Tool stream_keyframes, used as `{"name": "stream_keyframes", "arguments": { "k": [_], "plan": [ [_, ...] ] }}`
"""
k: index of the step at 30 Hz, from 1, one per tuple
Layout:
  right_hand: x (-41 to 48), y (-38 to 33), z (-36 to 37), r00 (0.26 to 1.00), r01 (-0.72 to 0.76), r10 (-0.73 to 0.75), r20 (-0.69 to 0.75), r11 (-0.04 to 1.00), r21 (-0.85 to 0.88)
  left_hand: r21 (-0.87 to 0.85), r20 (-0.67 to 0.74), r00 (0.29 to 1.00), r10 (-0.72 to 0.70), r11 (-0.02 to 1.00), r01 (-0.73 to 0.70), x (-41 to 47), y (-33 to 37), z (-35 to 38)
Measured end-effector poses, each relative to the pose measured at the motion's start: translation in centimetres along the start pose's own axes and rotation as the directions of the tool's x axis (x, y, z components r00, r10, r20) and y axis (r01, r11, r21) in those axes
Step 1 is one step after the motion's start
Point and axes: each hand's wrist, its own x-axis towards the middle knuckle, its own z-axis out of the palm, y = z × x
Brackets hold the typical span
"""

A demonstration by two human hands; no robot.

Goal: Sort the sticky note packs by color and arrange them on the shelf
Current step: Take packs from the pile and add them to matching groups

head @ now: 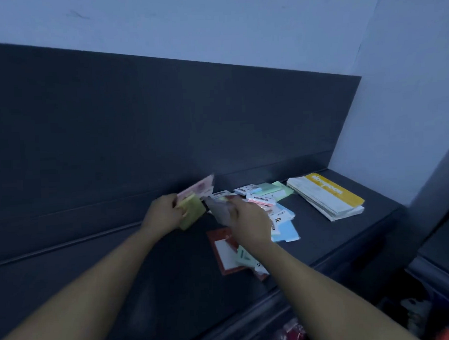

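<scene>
A person stands at a dark shelf (119, 262) backed by a dark panel (165, 121), both bare forearms reaching in.

At the left, the left hand (166, 212) has its fingers curled round a yellow pack (193, 214) of sticky notes. A pink pack (197, 188) is pinched above it and fans up towards the panel.

Just to its right, the right hand (248, 220) closes its fingers over a blurred pack (218, 210). Motion smears it grey, so its colour cannot be told.

Nearer, under the right wrist, a red-edged card (222, 254) lies flat with a green pack (243, 257) on its right side.

Beyond the right hand sits the unsorted heap. The blue packs (286, 228) are nearest, a loose pink pack (260, 200) lies in the middle, and the pale green packs (277, 189) are farthest. Further right, apart from the heap, lies a stack of booklets (326, 194) with a yellow cover.

The packs look thin, light and film-wrapped, so they are probably slippery and likely to slide off one another. They seem stiff enough to lift flat but would bend if squeezed. The safest hold is likely a pinch across opposite edges, thumb on the top face and fingers beneath. Several held in one hand tend to fan out, and one could slip free
</scene>
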Motion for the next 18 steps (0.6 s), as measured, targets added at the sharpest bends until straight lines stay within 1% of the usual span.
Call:
{"name": "stream_keyframes", "arguments": {
  "k": [1, 2, 3, 5, 6, 9, 12, 14, 18],
  "plan": [
    [-0.1, -0.5, 0.0, 1.000, -0.010, 0.011, -0.001, 0.998, 0.062, -0.158, -0.004, 0.998, -0.068, 0.985, 0.066, -0.8, -0.1, -0.6],
    [-0.4, -1.2, 0.1, 1.000, -0.009, 0.011, -0.013, 0.993, 0.121, -0.303, 0.006, 0.992, -0.130, 0.945, 0.126, -1.7, -0.2, -1.3],
    [-0.6, -2.0, 0.1, 0.999, 0.001, 0.004, -0.033, 0.986, 0.168, -0.414, 0.015, 0.983, -0.181, 0.894, 0.171, -2.7, -0.4, -1.9],
    [-1.3, -3.7, 0.3, 0.999, 0.025, -0.018, -0.038, 0.977, 0.214, -0.559, 0.028, 0.969, -0.247, 0.799, 0.220, -4.8, -1.1, -3.0],
    [-1.7, -4.6, 0.5, 0.999, 0.042, -0.037, -0.028, 0.972, 0.231, -0.604, 0.029, 0.963, -0.268, 0.763, 0.230, -5.8, -1.5, -3.7],
    [-2.6, -7.2, 1.2, 0.993, 0.113, -0.117, -0.003, 0.951, 0.289, -0.663, 0.020, 0.945, -0.326, 0.704, 0.256, -8.6, -3.3, -5.7],
    [-3.5, -10.1, 2.2, 0.974, 0.203, -0.225, 0.033, 0.927, 0.314, -0.706, -0.028, 0.911, -0.411, 0.653, 0.273, -11.0, -5.2, -7.9],
    [-4.4, -12.4, 2.8, 0.949, 0.275, -0.309, 0.060, 0.907, 0.319, -0.728, -0.052, 0.886, -0.461, 0.625, 0.282, -12.6, -6.2, -9.2],
    [-6.4, -16.3, 4.5, 0.886, 0.367, -0.451, 0.108, 0.824, 0.431, -0.705, -0.067, 0.834, -0.548, 0.618, 0.349, -15.4, -8.0, -11.1]
  ]
}}
